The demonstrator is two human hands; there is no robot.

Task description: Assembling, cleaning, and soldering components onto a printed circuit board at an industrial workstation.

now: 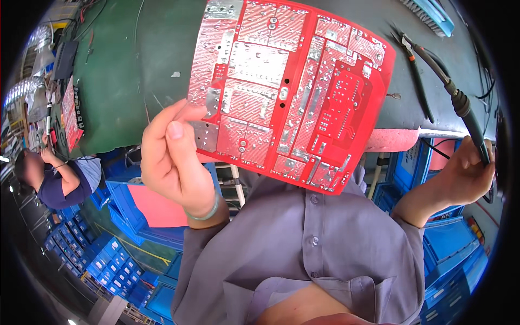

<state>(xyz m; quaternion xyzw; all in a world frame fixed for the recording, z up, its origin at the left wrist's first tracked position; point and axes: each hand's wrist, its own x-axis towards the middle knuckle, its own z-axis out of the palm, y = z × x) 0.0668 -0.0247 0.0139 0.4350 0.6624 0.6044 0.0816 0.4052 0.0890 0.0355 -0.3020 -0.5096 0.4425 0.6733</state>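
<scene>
A large red circuit board (281,92) is tilted up in front of my chest, its solder side with silvery tracks and pads facing me. My left hand (179,157) is closed at the board's left edge, thumb and forefinger pinched together there; the fingers behind are partly hidden. Out to the right, my right hand (468,173) wraps round the black handle of a soldering iron (467,111). The iron's metal shaft points up and away, beyond the board's right edge. Cutting pliers (418,89) with black and orange handles lie on the green bench, beside the iron's shaft.
The green bench mat (114,65) spreads beyond the board. A blue brush (428,16) lies at the far right. Another red board (70,116) stands at the left, near a seated person (67,176). Blue bins (122,203) stand below the bench edge on both sides.
</scene>
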